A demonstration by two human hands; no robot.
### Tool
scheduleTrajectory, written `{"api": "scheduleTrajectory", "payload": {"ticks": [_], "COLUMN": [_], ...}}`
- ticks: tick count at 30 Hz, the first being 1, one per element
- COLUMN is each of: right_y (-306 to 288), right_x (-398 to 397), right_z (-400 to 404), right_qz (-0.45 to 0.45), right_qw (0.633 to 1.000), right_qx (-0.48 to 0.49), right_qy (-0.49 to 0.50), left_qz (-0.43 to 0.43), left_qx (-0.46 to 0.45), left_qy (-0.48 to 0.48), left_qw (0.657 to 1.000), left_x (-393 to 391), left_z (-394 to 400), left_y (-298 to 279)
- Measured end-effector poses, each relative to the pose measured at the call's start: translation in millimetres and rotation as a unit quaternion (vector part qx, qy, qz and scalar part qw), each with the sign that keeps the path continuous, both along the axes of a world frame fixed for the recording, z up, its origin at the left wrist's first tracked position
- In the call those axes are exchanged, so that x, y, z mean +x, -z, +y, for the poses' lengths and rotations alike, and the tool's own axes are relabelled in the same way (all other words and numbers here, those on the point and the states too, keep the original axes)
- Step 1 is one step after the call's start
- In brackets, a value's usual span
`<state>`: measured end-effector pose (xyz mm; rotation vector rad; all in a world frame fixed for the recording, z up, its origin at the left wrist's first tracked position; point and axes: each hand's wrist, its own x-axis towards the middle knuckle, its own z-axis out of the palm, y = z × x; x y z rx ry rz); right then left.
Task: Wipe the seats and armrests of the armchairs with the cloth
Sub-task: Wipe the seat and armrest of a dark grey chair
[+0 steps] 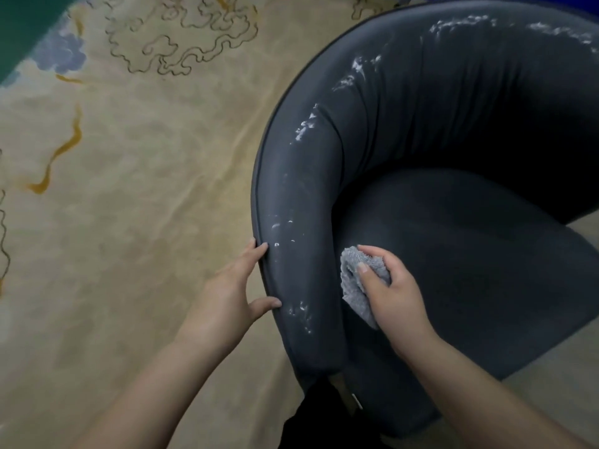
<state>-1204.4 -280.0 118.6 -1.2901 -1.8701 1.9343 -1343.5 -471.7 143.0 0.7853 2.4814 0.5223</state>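
A dark grey round armchair (437, 131) fills the right half of the view, its curved armrest and back streaked with white smears. My right hand (392, 293) grips a bunched grey cloth (356, 280) at the crease where the left armrest meets the seat (470, 254). My left hand (230, 296) rests on the outer edge of that armrest, fingers straight, thumb touching the padded rim. Part of the cloth is hidden under my right palm.
A beige carpet (146, 189) with cloud outlines and yellow streaks covers the floor left of the chair. A green strip (22, 30) lies at the top left corner. Dark clothing (317, 416) shows at the bottom by the chair's front.
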Motion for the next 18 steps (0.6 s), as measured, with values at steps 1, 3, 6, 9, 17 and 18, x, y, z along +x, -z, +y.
{"api": "scheduleTrajectory", "payload": {"ticks": [1, 3, 6, 9, 17, 18], "right_y": [3, 9, 15, 17, 12, 9], "right_x": [-3, -6, -4, 0, -26, -28], "right_z": [-2, -4, -8, -13, -41, -44], "right_qz": [0.007, 0.018, 0.038, 0.045, 0.053, 0.051], "right_qw": [1.0, 1.0, 0.999, 0.999, 0.995, 0.994], "right_qx": [-0.002, -0.002, 0.002, 0.0, 0.024, 0.035], "right_qy": [-0.004, -0.003, 0.006, 0.025, 0.086, 0.095], "left_qz": [0.002, 0.004, 0.013, 0.001, 0.02, 0.018], "left_qx": [0.008, 0.021, 0.028, 0.043, -0.016, -0.023], "left_qy": [-0.006, -0.012, 0.002, 0.012, 0.139, 0.158], "left_qw": [1.0, 1.0, 1.0, 0.999, 0.99, 0.987], "left_x": [0, 1, -3, -15, -93, -99], "left_z": [-1, -1, -2, 0, 17, 19], "left_y": [2, 5, 7, 4, 3, 3]}}
